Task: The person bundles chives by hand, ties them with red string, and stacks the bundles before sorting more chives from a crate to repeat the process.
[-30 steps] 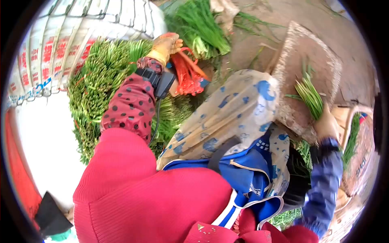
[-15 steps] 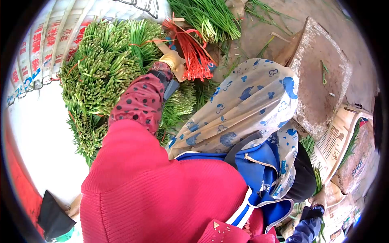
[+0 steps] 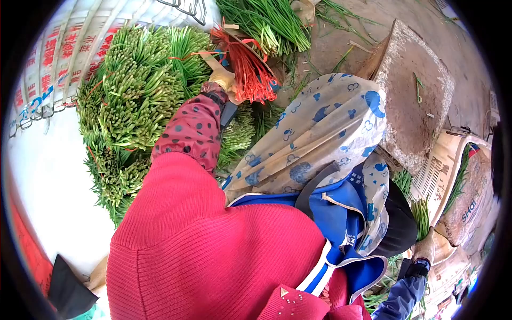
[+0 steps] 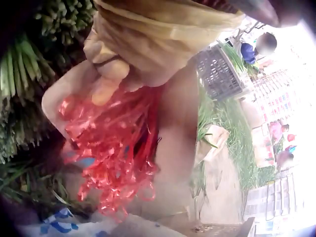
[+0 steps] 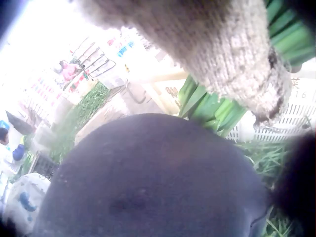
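My left hand, in a yellow glove, reaches into a bunch of red plastic ties beside the stacked greens. In the left wrist view the left hand has its fingers curled and pinches some of the red ties. My right hand, in a grey knit glove, is low at the right by my knee. It grips a small bunch of green stalks. In the right wrist view the knit glove of the right hand wraps the green stalks.
A big pile of tied green stalk bundles lies left, against a white printed sack. Loose greens lie at the top. A worn wooden board sits right, above a white crate and a cardboard box.
My right hand has left the wooden board and dropped to the lower right with a bunch of stalks. My left hand stays at the red ties.
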The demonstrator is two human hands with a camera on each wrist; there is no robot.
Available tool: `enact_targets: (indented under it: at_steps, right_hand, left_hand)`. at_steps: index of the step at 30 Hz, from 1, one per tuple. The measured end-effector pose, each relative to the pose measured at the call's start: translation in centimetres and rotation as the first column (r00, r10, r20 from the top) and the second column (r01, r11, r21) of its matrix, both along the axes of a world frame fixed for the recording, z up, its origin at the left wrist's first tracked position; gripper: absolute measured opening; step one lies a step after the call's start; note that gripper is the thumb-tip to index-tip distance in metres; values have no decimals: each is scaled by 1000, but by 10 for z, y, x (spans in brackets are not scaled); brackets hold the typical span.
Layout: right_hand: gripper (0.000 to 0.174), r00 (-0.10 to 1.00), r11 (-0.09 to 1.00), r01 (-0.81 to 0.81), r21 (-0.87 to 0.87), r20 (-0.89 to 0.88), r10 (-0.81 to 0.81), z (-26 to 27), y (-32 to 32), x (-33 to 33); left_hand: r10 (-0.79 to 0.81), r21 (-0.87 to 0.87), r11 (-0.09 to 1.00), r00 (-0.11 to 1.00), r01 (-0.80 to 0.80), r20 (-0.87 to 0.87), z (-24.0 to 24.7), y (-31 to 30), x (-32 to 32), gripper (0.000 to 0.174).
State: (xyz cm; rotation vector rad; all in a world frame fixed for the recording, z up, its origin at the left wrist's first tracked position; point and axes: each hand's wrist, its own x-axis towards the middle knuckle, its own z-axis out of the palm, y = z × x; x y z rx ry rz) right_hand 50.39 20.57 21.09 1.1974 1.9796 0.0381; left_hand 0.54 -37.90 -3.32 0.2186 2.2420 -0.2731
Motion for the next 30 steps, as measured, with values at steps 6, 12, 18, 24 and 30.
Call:
enact_targets:
  at_steps: [6, 12, 18, 24, 30]
  right_hand:
    - [65, 995, 995, 95, -18, -41, -96, -12, 3, 10]
    - [66, 982, 995, 88, -46, -163, -95, -50, 18, 46]
    - [83, 970, 994, 25, -110, -237, -50, -72, 52, 67]
    - [76, 990, 952, 108, -287, 117, -78, -87, 76, 5]
    - [84, 901, 891, 277, -361, 420, -110, -100, 70, -39]
  left_hand:
    - [152, 87, 986, 977, -141, -150, 11, -37, -18, 39]
    - [280, 40, 960, 957, -278, -72, 33, 13, 1, 49]
    - [-356, 128, 920, 926, 372, -128, 74, 74, 24, 37]
    - [317, 425, 818, 920, -388, 231, 119, 183, 61, 34]
    - [21, 574, 723, 843, -384, 537, 168, 277, 175, 42]
